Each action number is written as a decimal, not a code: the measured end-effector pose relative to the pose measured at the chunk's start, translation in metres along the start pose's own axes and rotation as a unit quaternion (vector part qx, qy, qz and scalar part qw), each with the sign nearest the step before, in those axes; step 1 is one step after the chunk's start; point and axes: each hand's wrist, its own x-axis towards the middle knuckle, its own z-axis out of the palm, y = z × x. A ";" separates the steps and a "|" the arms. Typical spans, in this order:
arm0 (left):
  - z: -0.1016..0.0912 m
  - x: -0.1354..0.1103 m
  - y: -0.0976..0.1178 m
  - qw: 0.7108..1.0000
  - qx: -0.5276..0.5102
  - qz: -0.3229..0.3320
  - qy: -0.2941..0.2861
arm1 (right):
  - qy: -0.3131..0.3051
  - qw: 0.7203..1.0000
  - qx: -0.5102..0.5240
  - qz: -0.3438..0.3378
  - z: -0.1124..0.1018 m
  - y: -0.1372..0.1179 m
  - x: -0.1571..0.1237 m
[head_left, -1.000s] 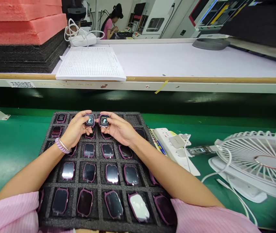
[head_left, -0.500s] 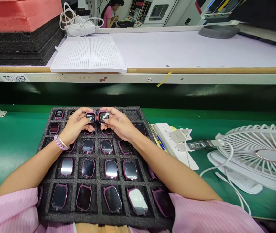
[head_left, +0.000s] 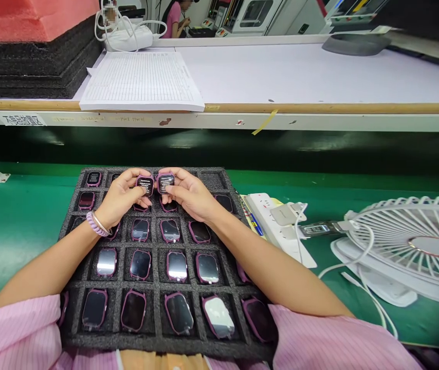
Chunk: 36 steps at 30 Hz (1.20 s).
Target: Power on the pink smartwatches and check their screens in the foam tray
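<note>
My left hand (head_left: 121, 198) grips a purple-framed smartwatch (head_left: 145, 185) without a strap, its thumb on the lower part of the lit screen. Close beside it, my right hand (head_left: 188, 195) pinches a second smartwatch (head_left: 165, 182), thumb likewise on the glass. Both screens show white text on black, too small to read. Under the hands lies a black foam tray (head_left: 158, 340) divided into square pockets. Many pockets hold more purple watch bodies, mostly dark-screened, such as one watch (head_left: 177, 266) in the middle. At the far left corner another watch (head_left: 93, 179) has lit text.
Right of the tray are a white power strip (head_left: 260, 204) with a plugged-in adapter, pens and a white fan (head_left: 408, 241) with cables. A raised shelf (head_left: 281, 77) behind carries a paper stack (head_left: 138, 82) and foam blocks (head_left: 30, 61). A person in pink sits beyond.
Both held watch screens have switched from a graphic with a blue-white spot to lines of white text. The hands stay in nearly the same place; the view has shifted slightly.
</note>
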 end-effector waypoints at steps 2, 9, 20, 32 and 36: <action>0.000 0.001 -0.001 1.000 0.001 0.002 -0.002 | -0.002 1.000 -0.006 -0.001 0.000 -0.001 -0.001; -0.001 0.001 -0.003 1.000 0.004 0.011 -0.002 | -0.001 1.000 -0.021 0.001 0.001 -0.001 -0.001; 0.000 0.000 -0.003 1.000 -0.005 0.010 -0.004 | -0.009 1.000 -0.018 -0.018 0.001 0.000 0.000; 0.003 -0.001 0.001 0.999 -0.031 -0.025 -0.008 | 0.031 0.999 0.017 0.016 0.003 -0.002 0.000; 0.003 -0.001 0.001 0.999 -0.031 -0.026 -0.010 | 0.023 1.000 0.014 -0.001 0.003 -0.001 0.000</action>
